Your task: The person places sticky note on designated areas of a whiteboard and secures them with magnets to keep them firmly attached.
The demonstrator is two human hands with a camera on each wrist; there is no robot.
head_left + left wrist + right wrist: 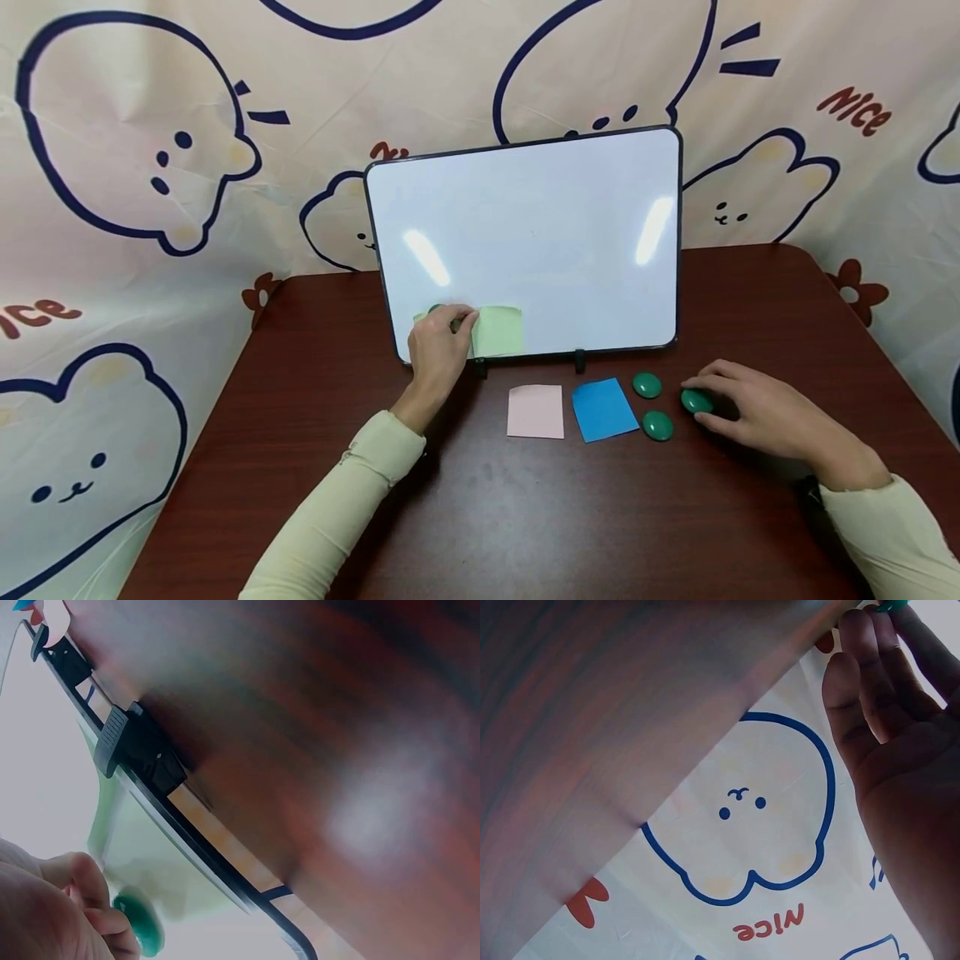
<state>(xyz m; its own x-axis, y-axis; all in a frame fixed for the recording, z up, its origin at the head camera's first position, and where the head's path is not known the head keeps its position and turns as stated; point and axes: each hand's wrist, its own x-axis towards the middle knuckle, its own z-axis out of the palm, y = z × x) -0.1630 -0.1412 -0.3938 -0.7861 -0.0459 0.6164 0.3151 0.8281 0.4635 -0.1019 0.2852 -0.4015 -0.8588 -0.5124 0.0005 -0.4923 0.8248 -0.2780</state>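
Observation:
A whiteboard (540, 225) stands tilted on clips on a brown table (525, 517). A light green sticky note (498, 332) lies against its lower left corner. My left hand (453, 321) pinches a green magnet (437, 310) there, at the note's left part; the left wrist view shows the magnet (141, 922) between my curled fingers (82, 877), by the note (142, 847). On the table at the right, my right hand (693, 404) pinches another green magnet (697, 400) between forefinger and thumb. Only a sliver of that magnet (891, 605) shows in the right wrist view.
In front of the board lie a pink note (536, 411), a blue note (603, 408) and two more green magnets (647, 384) (657, 425). A cartoon-printed cloth (150, 208) hangs behind and around the table. The board's black stand clips (120, 742) rest on the tabletop.

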